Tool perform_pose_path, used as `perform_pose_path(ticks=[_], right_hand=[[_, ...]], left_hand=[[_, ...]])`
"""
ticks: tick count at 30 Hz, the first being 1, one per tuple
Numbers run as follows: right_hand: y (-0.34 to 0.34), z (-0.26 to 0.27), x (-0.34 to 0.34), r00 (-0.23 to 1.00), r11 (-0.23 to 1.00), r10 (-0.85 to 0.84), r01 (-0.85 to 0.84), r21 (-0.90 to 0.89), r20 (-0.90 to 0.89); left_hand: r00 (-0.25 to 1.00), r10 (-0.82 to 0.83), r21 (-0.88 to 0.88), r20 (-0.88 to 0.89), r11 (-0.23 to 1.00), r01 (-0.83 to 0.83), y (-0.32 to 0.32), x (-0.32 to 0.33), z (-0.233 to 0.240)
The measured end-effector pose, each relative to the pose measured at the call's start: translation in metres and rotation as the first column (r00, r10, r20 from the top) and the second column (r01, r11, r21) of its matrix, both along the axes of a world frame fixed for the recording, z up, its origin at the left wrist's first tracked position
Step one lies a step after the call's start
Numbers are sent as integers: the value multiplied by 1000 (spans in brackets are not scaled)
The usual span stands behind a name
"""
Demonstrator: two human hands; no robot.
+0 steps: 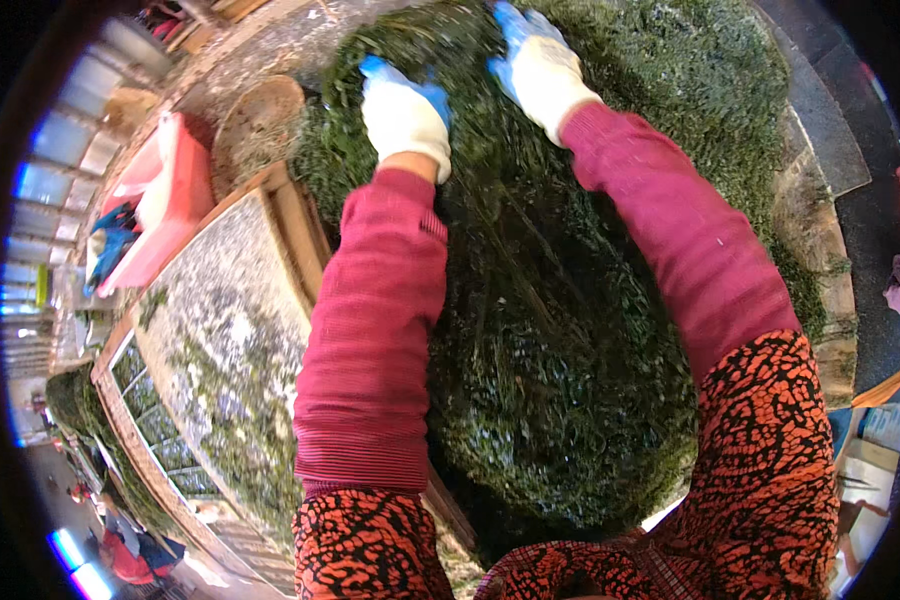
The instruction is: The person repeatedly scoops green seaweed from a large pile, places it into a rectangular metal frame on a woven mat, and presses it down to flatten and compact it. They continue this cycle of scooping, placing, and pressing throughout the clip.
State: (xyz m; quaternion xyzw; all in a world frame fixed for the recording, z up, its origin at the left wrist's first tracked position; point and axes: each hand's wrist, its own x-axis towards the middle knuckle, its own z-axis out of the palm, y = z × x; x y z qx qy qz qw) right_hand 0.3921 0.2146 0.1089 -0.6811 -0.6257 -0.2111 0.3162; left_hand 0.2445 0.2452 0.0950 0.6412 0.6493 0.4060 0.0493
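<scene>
A large heap of wet, dark green plant matter (540, 315), stringy like moss or seaweed, lies in front of me. My left hand (406, 116), in a white knitted glove with a blue coating, presses into the far left part of the heap. To its right and slightly farther off, my right hand (541, 69) wears a matching glove and also touches the heap. Both arms reach forward over the pile. The fingertips are blurred and partly sunk in the strands, so whether they grip any is unclear.
Left of the heap stands a pale wood-framed board (225, 300) strewn with green scraps. Beyond it are a pink plastic crate (176, 180) and a round basket (259, 124). A slatted frame (150, 420) sits lower left. Another person (131, 551) is farther back.
</scene>
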Motion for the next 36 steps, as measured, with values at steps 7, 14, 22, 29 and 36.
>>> perform_pose_path(ticks=[7, 14, 22, 29, 36], right_hand=[[42, 27, -13, 971, 962, -13, -54, -270, -238], [-35, 16, 52, 698, 763, 239, -565, -314, -675], [-189, 18, 17, 967, 404, 194, -234, -884, -168], [-240, 42, 14, 304, 536, -99, -786, -308, -947], [-259, 203, 9, 145, 476, 455, -873, 103, -879]], left_hand=[[998, 52, -171, -44, 983, -59, 54, 2, -11], [820, -371, 3, 437, 912, 411, -17, -46, -31], [685, -666, -417, 295, 555, 719, -192, -84, -144], [260, -303, -111, 917, 434, 894, -224, -61, -27], [64, -393, 217, 917, 627, 748, -259, -59, 149]])
